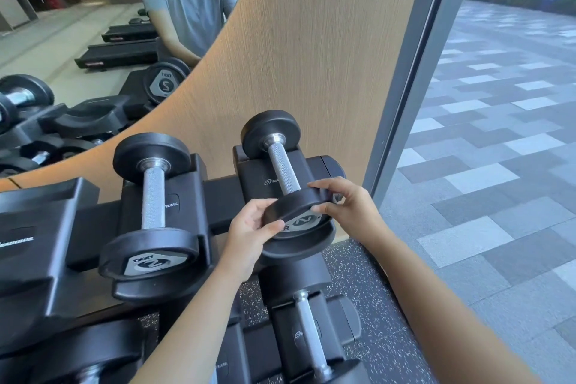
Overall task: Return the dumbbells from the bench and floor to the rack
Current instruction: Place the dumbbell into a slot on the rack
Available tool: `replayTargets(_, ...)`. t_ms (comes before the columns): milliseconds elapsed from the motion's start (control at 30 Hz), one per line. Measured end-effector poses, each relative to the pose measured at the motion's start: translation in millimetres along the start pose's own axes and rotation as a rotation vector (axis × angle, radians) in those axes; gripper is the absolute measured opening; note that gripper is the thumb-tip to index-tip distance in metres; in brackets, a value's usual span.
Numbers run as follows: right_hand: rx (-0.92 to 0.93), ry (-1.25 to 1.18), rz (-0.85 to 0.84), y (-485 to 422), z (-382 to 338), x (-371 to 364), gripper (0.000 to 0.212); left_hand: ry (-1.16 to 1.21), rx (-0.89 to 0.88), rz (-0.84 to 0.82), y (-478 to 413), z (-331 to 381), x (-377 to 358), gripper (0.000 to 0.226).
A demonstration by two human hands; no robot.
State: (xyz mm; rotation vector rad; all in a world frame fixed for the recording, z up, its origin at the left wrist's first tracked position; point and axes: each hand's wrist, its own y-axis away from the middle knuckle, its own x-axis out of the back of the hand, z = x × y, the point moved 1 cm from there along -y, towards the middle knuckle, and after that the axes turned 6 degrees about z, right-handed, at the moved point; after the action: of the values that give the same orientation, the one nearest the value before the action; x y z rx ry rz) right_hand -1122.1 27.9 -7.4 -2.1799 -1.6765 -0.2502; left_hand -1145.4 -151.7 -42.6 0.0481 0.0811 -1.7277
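A small black dumbbell (283, 165) with a knurled steel handle lies in the rightmost cradle of the black rack (218, 193), top tier. My left hand (249, 235) grips the left edge of its near head. My right hand (349, 204) holds the right edge of the same head, fingers curled over the rim. A larger dumbbell (152, 196) rests in the cradle to the left. On the lower tier another dumbbell (310, 337) shows below my hands.
A wood wall panel (311, 56) and a mirror (93, 40) stand behind the rack. A glass wall (498, 134) with a grey frame is close on the right. Speckled rubber floor (367, 305) lies under the rack. An unfilled cradle (40, 227) sits at the far left.
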Motion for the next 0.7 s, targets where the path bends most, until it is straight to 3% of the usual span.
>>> replayTargets(133,0.082,0.188,0.008,-0.5,-11.3,-4.8,0.040,0.043,0.083,-0.048,-0.7,-4.7,9.2,0.030)
replayTargets(233,0.104,0.239,-0.028,-1.1,-16.0,-10.6,0.040,-0.150,0.038,-0.071,-1.3,3.2,21.5,0.032)
replayTargets(433,0.008,-0.179,-0.052,7.0,0.9,-0.6,0.038,-0.510,-0.218,-0.018,0.7,25.6,0.2,0.036)
replayTargets(700,0.059,-0.077,-0.015,4.6,15.4,0.1,0.039,-0.502,-0.199,0.005,2.5,13.8,4.3,0.035)
